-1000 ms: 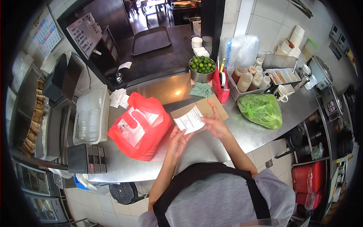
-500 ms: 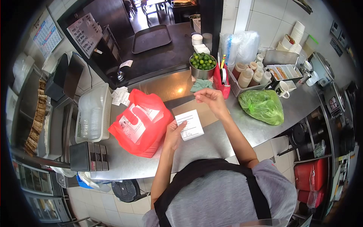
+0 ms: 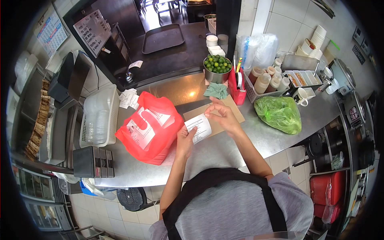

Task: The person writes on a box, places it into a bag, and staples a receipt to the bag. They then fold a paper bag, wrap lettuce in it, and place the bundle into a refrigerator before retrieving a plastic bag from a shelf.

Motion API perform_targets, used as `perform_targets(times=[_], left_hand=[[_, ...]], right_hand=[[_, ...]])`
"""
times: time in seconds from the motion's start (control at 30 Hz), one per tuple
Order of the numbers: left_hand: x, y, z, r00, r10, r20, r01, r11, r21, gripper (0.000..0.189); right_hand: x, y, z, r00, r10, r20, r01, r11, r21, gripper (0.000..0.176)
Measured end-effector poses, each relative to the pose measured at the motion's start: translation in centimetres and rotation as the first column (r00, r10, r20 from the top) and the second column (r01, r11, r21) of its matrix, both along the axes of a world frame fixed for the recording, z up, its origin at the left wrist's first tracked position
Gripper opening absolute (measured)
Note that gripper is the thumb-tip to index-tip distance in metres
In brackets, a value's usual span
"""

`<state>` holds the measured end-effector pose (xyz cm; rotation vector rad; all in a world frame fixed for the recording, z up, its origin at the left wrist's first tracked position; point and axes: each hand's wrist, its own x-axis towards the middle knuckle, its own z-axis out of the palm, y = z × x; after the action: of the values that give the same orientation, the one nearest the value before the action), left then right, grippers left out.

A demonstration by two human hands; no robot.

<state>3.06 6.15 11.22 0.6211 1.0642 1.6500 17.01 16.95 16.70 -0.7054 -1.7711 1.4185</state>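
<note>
Item: white printed paper slip (image 3: 203, 127), held above the steel surface (image 3: 220, 153), clock centre. Left hand (image 3: 184, 141): grip closed on slip, thumb across its face. Right hand (image 3: 226, 120): thumb and fingers drawn near together at the one-o'clock corner; any hold cannot be told. Handling, as judged: pinch edges lightly, paper taut, print uncovered. Containers: red plastic bag (image 3: 159, 138), nine o'clock, contents hidden; round steel pot (image 3: 217, 77), one o'clock, green limes (image 3: 216, 63); grey perforated plastic basket (image 3: 251, 94), two o'clock, squeeze bottles (image 3: 262, 83).
</note>
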Motion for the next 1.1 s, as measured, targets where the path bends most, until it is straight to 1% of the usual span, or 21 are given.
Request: perform_targets(times=[0.1, 0.2, 0.3, 0.4, 0.43, 0.53, 0.57, 0.6, 0.63, 0.67, 0.7, 0.73, 0.77, 0.87, 0.9, 0.97, 1.0, 1.03, 1.07, 1.1], left_hand=[[0.2, 0.0, 0.2, 0.998, 0.008, -0.058, -0.008, 1.0, -0.013, 0.025], [0.8, -0.1, 1.1, 0.994, 0.032, -0.104, -0.033, 0.999, -0.002, 0.023], [1.0, -0.4, 1.7, 0.993, 0.025, -0.115, -0.025, 1.0, 0.007, 0.023], [1.3, -0.9, 2.6, 0.987, 0.061, -0.151, -0.051, 0.996, 0.074, 0.025], [1.2, -1.2, 3.1, 0.981, 0.043, -0.191, -0.028, 0.996, 0.079, 0.021], [-0.9, -2.9, 5.9, 0.89, 0.072, -0.45, -0.058, 0.997, 0.044, 0.019], [-1.9, -3.3, 6.0, 0.821, 0.183, -0.541, -0.164, 0.983, 0.083, 0.019], [-2.8, -4.0, 7.9, 0.584, 0.314, -0.749, -0.261, 0.946, 0.193, 0.018], [-3.9, -4.9, 9.9, 0.28, 0.409, -0.869, -0.315, 0.894, 0.319, 0.017], [-5.7, -5.6, 10.0, -0.001, 0.41, -0.912, -0.411, 0.831, 0.374, 0.015], [-6.8, -6.5, 10.4, -0.329, 0.253, -0.91, -0.512, 0.762, 0.397, 0.016], [-7.5, -7.4, 11.4, -0.404, 0.149, -0.903, -0.59, 0.712, 0.382, 0.018], [-7.9, -8.1, 12.3, -0.463, 0.038, -0.885, -0.66, 0.651, 0.374, 0.02], [-8.9, -9.6, 13.0, -0.443, -0.073, -0.894, -0.795, 0.492, 0.354, 0.028], [-9.2, -9.9, 12.9, -0.467, -0.145, -0.872, -0.824, 0.431, 0.369, 0.032], [-10.2, -10.9, 11.7, -0.241, -0.019, -0.97, -0.87, 0.447, 0.207, 0.034], [-10.7, -11.4, 11.1, -0.118, 0.043, -0.992, -0.878, 0.462, 0.124, 0.035], [-11.0, -11.8, 10.9, -0.095, -0.018, -0.995, -0.88, 0.469, 0.075, 0.041], [-11.1, -12.1, 10.7, -0.07, -0.026, -0.997, -0.879, 0.474, 0.05, 0.043], [-11.2, -12.4, 10.6, -0.046, -0.032, -0.998, -0.878, 0.478, 0.025, 0.044]], right_hand=[[-0.8, -0.2, -0.5, 0.995, 0.078, -0.06, -0.09, 0.968, -0.233, 0.008], [-1.9, -0.3, -1.8, 0.997, 0.066, -0.05, -0.075, 0.974, -0.214, 0.008], [-2.8, -0.3, -2.8, 0.998, 0.025, -0.06, -0.034, 0.987, -0.156, 0.006], [-3.2, -0.4, -2.6, 0.994, 0.053, -0.1, -0.065, 0.992, -0.113, 0.004], [-3.3, -0.6, -1.7, 0.982, 0.077, -0.171, -0.108, 0.978, -0.177, 0.004], [-3.1, -0.6, 1.4, 0.92, 0.137, -0.367, -0.272, 0.897, -0.349, 0.006], [-3.1, -0.2, 2.0, 0.893, 0.155, -0.421, -0.336, 0.854, -0.398, 0.006], [-3.4, 0.1, 2.5, 0.864, 0.167, -0.475, -0.398, 0.804, -0.441, 0.007], [-3.8, 0.3, 2.8, 0.879, 0.177, -0.443, -0.366, 0.845, -0.39, 0.009], [-4.5, 0.3, 3.4, 0.859, 0.238, -0.454, -0.428, 0.82, -0.38, 0.01], [-5.1, 0.2, 4.3, 0.834, 0.296, -0.466, -0.487, 0.791, -0.37, 0.011], [-5.8, 0.0, 4.9, 0.806, 0.351, -0.477, -0.543, 0.759, -0.36, 0.013], [-6.9, -0.2, 5.4, 0.784, 0.406, -0.469, -0.581, 0.746, -0.326, 0.02], [-10.7, -2.1, 8.2, 0.723, 0.536, -0.437, -0.676, 0.679, -0.285, 0.026], [-12.2, -2.6, 8.5, 0.7, 0.581, -0.416, -0.702, 0.665, -0.253, 0.028], [-14.8, -3.3, 8.8, 0.652, 0.663, -0.367, -0.751, 0.631, -0.194, 0.033], [-16.1, -3.5, 8.8, 0.64, 0.697, -0.322, -0.766, 0.612, -0.198, 0.035], [-17.2, -3.6, 8.6, 0.625, 0.73, -0.276, -0.78, 0.591, -0.204, 0.038], [-18.4, -3.8, 8.2, 0.607, 0.761, -0.228, -0.794, 0.57, -0.212, 0.041], [-19.6, -3.9, 7.7, 0.623, 0.76, -0.187, -0.781, 0.589, -0.209, 0.037]])
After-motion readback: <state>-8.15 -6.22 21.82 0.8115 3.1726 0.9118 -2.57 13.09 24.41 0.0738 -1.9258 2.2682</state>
